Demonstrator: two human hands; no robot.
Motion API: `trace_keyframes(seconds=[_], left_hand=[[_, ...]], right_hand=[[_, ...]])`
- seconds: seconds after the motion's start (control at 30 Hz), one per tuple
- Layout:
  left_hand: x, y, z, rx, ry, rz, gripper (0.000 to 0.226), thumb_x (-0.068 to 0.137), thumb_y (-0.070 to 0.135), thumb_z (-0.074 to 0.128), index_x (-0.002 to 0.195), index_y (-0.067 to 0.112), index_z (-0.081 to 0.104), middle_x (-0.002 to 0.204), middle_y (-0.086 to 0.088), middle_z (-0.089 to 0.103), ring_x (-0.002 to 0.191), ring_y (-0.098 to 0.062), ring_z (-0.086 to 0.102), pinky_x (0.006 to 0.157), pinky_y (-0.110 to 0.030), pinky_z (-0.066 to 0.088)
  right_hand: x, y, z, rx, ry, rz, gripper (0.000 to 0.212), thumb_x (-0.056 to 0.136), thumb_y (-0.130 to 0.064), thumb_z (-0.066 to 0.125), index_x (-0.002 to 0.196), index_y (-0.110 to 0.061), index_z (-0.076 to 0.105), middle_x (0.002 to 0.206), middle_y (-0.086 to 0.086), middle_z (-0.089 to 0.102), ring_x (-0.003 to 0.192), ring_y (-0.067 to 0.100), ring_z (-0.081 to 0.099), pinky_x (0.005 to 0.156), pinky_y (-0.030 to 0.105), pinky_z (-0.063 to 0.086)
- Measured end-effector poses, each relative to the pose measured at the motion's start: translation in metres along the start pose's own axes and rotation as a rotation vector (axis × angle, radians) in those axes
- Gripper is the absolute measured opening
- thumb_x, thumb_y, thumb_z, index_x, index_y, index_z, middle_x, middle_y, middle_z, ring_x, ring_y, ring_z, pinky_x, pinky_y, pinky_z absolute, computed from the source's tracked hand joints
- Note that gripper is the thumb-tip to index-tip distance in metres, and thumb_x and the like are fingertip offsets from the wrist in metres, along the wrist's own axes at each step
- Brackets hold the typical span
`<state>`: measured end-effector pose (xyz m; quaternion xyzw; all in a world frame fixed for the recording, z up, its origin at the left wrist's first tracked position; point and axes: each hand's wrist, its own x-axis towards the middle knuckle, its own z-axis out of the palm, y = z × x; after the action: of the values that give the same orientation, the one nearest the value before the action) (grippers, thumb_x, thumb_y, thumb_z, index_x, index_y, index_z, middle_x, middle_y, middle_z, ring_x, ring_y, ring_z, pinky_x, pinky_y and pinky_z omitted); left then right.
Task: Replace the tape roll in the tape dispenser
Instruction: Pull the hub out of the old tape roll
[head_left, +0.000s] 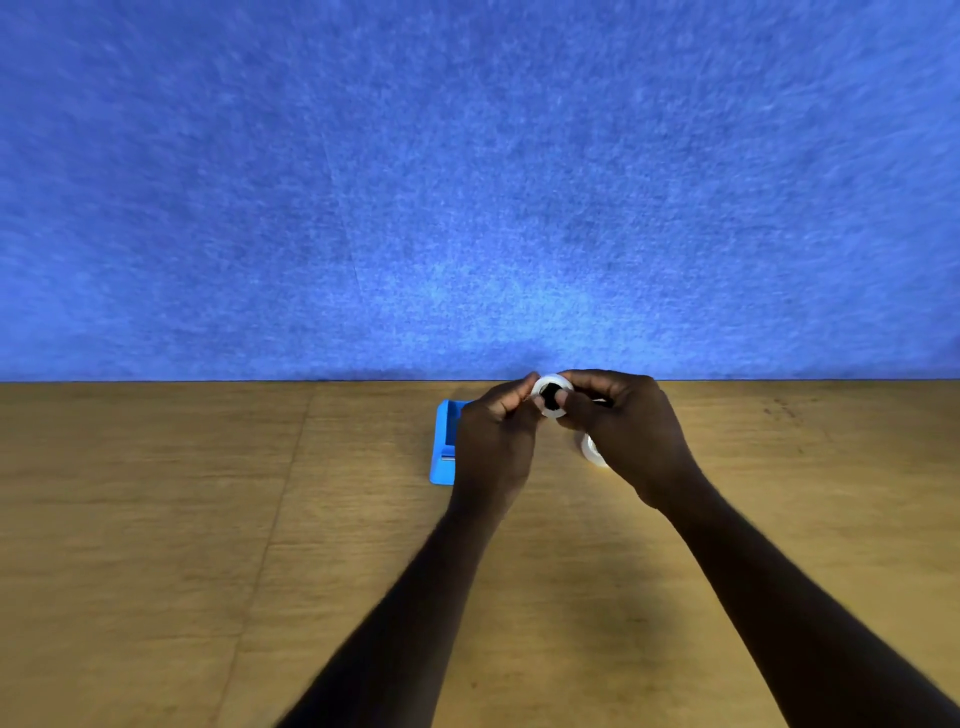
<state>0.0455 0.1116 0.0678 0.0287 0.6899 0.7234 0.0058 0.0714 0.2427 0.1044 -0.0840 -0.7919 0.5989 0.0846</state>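
A blue felt-like wall (467, 182) fills the upper half of the frame. Below it a wooden worktop (156, 519) fills the lower half, and two bare forearms reach up from the bottom edge to meet just right of centre, at the line where wall and worktop join.

The left hand (493, 441) and the right hand (628, 431) are raised together above the worktop, both closed on one small white tape roll (551, 395). The roll sits at the top of the two hands, between them, with its open centre facing the camera; something dark, probably the core piece, fills that hole. The left fingers (522, 397) pinch the roll's left rim, and a right fingertip presses at the dark centre.

The blue tape dispenser (442, 447) lies on the worktop just left of and below the left hand, largely covered by it. Its long axis runs roughly from the near side toward the wall. The left hand is the nearer one to it.

A second, clear roll (592, 451) rests on the worktop under the right hand, only partly visible.

Judging from this, the held roll must travel down and to the left to reach the dispenser, with its hole axis turned crosswise to the dispenser's length. Whether the core is being pushed in or out cannot be told.
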Motion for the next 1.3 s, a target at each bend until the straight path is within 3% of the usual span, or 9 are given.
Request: trace_keyframes(seconds=[0.07,0.17,0.27,0.43,0.8,1.0,1.07,1.13,1.3], left_hand=[[-0.002,-0.001,0.0,0.109,-0.046,0.063,0.027,0.091,0.008,0.068,0.117,0.014,0.072,0.102,0.001,0.077,0.096,-0.008,0.072,0.081,-0.022,0.056],[-0.006,-0.004,0.002,0.161,-0.135,0.116,0.032,0.088,0.016,0.074,0.119,0.013,0.068,0.107,-0.003,0.072,0.098,-0.012,0.07,0.085,-0.03,0.059],[-0.009,-0.006,0.006,0.258,-0.08,0.17,0.041,0.084,0.023,0.079,0.121,0.01,0.066,0.112,-0.007,0.067,0.1,-0.015,0.068,0.086,-0.032,0.058],[-0.009,-0.005,0.007,0.358,0.009,0.303,0.015,0.087,0.024,0.075,0.1,0.015,0.071,0.087,-0.002,0.068,0.082,-0.015,0.064,0.073,-0.039,0.056],[-0.008,-0.012,0.01,0.368,-0.031,0.267,0.027,0.084,0.018,0.073,0.11,0.013,0.072,0.091,-0.005,0.069,0.087,-0.017,0.066,0.077,-0.04,0.058],[-0.006,-0.016,0.016,0.364,-0.049,0.25,0.027,0.083,0.017,0.072,0.11,0.016,0.072,0.097,-0.003,0.07,0.089,-0.012,0.066,0.077,-0.023,0.055],[-0.005,-0.017,0.017,0.365,-0.045,0.246,0.025,0.082,0.017,0.073,0.106,0.021,0.071,0.096,0.0,0.07,0.089,-0.008,0.065,0.075,-0.016,0.052],[-0.003,-0.019,0.02,0.365,-0.061,0.243,0.024,0.082,0.019,0.072,0.105,0.023,0.071,0.096,0.003,0.071,0.089,-0.006,0.065,0.075,-0.018,0.054],[0.002,-0.024,0.025,0.362,-0.061,0.231,0.028,0.079,0.02,0.074,0.106,0.019,0.072,0.098,0.005,0.073,0.09,-0.005,0.067,0.079,-0.021,0.056]], right_hand=[[0.0,0.003,0.0,0.045,0.007,0.053,0.016,0.091,-0.015,0.064,0.1,-0.017,0.078,0.091,-0.004,0.079,0.085,0.01,0.074,0.074,0.021,0.056],[0.0,0.007,0.001,0.033,0.047,0.083,0.019,0.093,-0.015,0.061,0.101,-0.017,0.077,0.093,-0.003,0.079,0.087,0.012,0.074,0.079,0.032,0.058],[-0.002,0.011,0.004,-0.038,0.075,0.059,0.018,0.093,-0.02,0.061,0.099,-0.023,0.078,0.089,-0.01,0.078,0.084,0.005,0.073,0.074,0.028,0.057],[-0.001,0.013,0.006,0.181,0.014,0.131,0.025,0.095,-0.013,0.053,0.093,-0.015,0.078,0.09,0.001,0.079,0.087,0.015,0.074,0.069,0.023,0.057],[0.015,0.032,-0.007,0.415,-0.117,0.356,0.018,0.092,-0.009,0.061,0.103,-0.003,0.074,0.105,0.019,0.074,0.091,0.025,0.068,0.073,0.029,0.056],[0.018,0.033,-0.011,0.472,-0.092,0.404,0.021,0.089,-0.005,0.063,0.107,0.004,0.071,0.108,0.023,0.072,0.101,0.034,0.069,0.083,0.037,0.055],[0.018,0.033,-0.011,0.485,-0.085,0.416,0.02,0.088,-0.002,0.062,0.105,0.005,0.071,0.106,0.023,0.073,0.096,0.032,0.071,0.077,0.034,0.058],[0.019,0.033,-0.012,0.499,-0.086,0.434,0.02,0.089,0.002,0.059,0.105,0.006,0.071,0.107,0.024,0.073,0.094,0.031,0.071,0.074,0.031,0.059],[0.022,0.034,-0.016,0.483,-0.084,0.463,0.023,0.091,0.004,0.054,0.108,0.007,0.069,0.111,0.026,0.07,0.109,0.039,0.065,0.096,0.044,0.051]])
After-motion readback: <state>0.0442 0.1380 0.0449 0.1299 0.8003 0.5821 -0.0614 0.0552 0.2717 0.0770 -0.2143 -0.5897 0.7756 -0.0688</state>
